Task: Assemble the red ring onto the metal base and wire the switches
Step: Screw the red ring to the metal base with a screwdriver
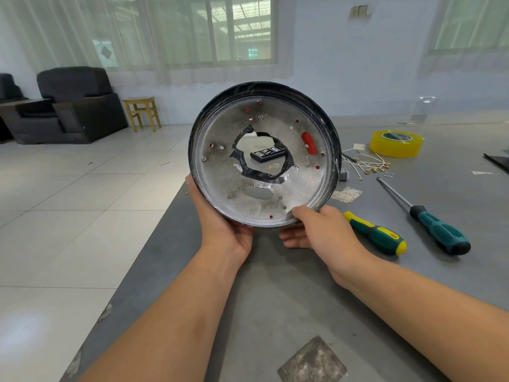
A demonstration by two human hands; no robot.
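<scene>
Both hands hold the metal base [220, 177] up off the worktop [289, 293], at centre frame, tilted so its dished silver inside faces the camera. Left hand [220, 230] cups the lower left rim from beneath, palm under the edge, a fingertip showing at the left rim; fingers otherwise hidden behind the base. Right hand [322, 230] pinches the lower right rim, thumb curled over onto the inner face, other fingers underneath. Base is round, no long axis; its face stands nearly upright, bottom edge nearest the hands, top edge away toward the window. Red shows through several small holes and one oblong slot [309, 143] at right of the face, plus a sliver under the bottom edge, so the red ring seems to sit behind the base already; how well seated, cannot tell. Central hole is ragged, lined with black tape [257, 177]; a dark case [267, 155] on the worktop is visible through it. Wires with brass terminals [370, 164] lie right of the base, near the right hand's side, beside the yellow tape roll [396, 143]. Two screwdrivers lie lower right: short one [376, 234] just beside the right hand, long one [429, 219] further right. Right hand is nearer to the wires and tools. Switches not identifiable.
</scene>
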